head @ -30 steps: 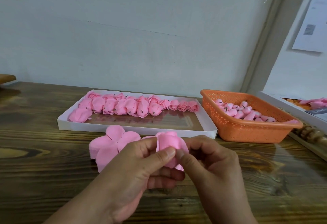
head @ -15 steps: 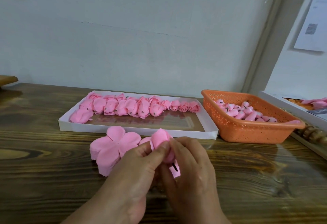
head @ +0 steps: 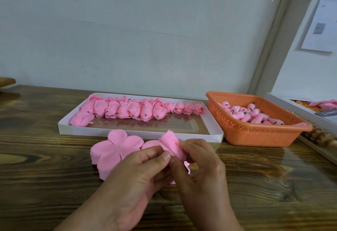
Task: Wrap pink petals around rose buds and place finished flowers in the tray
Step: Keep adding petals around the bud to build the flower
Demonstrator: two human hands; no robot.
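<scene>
Both grips closed on one half-wrapped flower (head: pixel 173 146), held just above the tabletop (head: pixel 45 185) in front of the tray. Left hand (head: pixel 144 168): thumb and forefinger pinching the petal's near edge. Right hand (head: pixel 202 163): fingers curled round the flower's right side and underside, thumb meeting the left thumb at the seam. Petal standing up loose at the top, not yet folded flat to the bud; bud itself hidden inside the wrap.

Just left of the hands: stack of flat five-lobed petals (head: pixel 114 150), lying on the tabletop, partly covered by the left hand.

Behind: white tray (head: pixel 138 132) with a row of finished flowers (head: pixel 138 110) along its far side, near half bare. To the right of the tray, almost touching it: orange basket (head: pixel 255 134) holding unwrapped rose buds (head: pixel 251 115). Further right: a second white box edge, contents unclear.

Step judged: mid-wrap, placement not yet due.

Risks from here:
- Pinch released too early, so petal springs open; cause, thin springy material with only fingertip hold.
- Too hard a squeeze, so crease or tear at the petal edge.
- Left wrist dragging over the petal stack, so sheets shifted or pulled off.
- Reach to the tray passing over the near wall, so flower clipped and loosened.
</scene>
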